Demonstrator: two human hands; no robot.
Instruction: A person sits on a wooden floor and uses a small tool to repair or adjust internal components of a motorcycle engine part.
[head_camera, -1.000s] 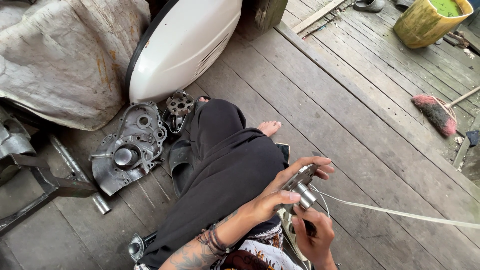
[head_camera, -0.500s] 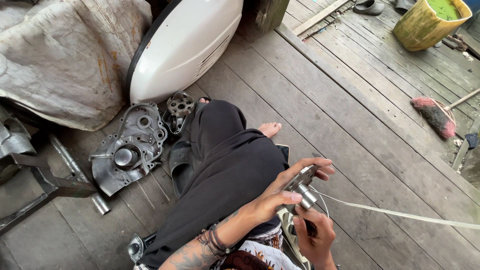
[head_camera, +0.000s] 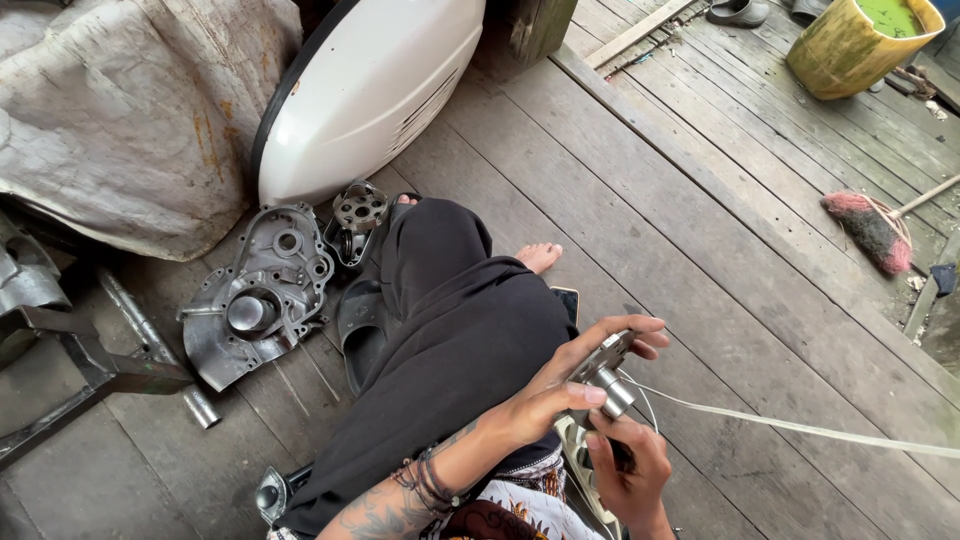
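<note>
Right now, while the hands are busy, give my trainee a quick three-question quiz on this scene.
1. True or false: the left hand grips the small grey metal engine part.
2. Which lies beside the white rounded scooter panel: A) grey cast-metal engine cover, B) yellow plastic bucket?
3. What surface does the pink-bristled broom lie on?

Key: 1 true; 2 A; 3 weathered wooden plank floor.
</note>
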